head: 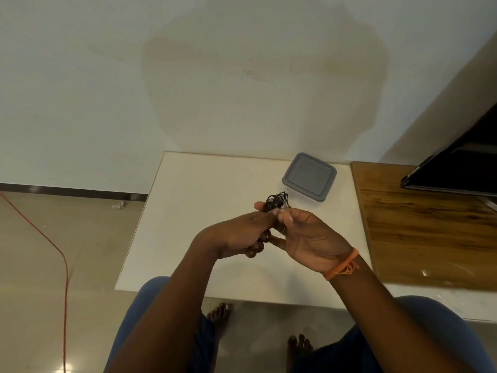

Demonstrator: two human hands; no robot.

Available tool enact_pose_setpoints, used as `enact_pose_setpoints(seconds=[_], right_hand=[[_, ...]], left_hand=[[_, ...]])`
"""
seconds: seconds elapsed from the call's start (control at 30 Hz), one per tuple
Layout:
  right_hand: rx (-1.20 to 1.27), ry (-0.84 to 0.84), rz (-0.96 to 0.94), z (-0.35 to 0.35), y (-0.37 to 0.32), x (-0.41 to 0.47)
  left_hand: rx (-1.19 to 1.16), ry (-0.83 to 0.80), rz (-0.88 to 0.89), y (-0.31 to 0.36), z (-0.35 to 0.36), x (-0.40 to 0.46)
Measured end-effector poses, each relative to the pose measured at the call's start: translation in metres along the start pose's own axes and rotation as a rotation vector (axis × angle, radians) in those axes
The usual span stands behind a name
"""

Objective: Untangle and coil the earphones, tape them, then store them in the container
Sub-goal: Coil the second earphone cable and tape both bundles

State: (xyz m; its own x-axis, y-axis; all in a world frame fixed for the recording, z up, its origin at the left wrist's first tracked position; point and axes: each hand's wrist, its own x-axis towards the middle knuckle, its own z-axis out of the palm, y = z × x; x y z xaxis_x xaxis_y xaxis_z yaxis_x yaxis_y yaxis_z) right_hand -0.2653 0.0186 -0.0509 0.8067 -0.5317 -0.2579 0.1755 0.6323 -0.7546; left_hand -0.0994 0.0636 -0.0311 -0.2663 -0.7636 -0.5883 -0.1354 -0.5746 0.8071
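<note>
Matt grey plastic container lid [309, 176], smooth white table [204, 184], glossy wood-grain top [430, 224]

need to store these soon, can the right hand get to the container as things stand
Probably yes: nothing lies between the right hand and the container, which sits just beyond it. But its lid is on, and both hands hold the earphones.

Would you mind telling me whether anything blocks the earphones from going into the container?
Yes: the container has its grey lid on. Otherwise the white table between it and the earphones looks bare.
</note>
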Motion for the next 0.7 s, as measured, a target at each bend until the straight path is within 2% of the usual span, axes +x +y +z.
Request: enact_pose_setpoints(seconds=[0.3, 0.43, 0.57, 0.7], right_hand=[[0.057, 0.033, 0.065, 0.003, -0.005, 0.001], [0.082, 0.038, 0.058, 0.000, -0.011, -0.001], [0.151, 0.034, 0.028, -0.005, -0.008, 0.000], [0.185, 0.006, -0.032, -0.008, -0.010, 0.002]], left_hand=[[-0.312, -0.127, -0.018, -0.007, -0.010, 0.002], [-0.464, -0.285, -0.044, -0.011, -0.007, 0.011], [-0.661, -0.515, -0.051, -0.014, -0.008, 0.014], [-0.809, -0.571, 0.025, -0.019, -0.007, 0.017]])
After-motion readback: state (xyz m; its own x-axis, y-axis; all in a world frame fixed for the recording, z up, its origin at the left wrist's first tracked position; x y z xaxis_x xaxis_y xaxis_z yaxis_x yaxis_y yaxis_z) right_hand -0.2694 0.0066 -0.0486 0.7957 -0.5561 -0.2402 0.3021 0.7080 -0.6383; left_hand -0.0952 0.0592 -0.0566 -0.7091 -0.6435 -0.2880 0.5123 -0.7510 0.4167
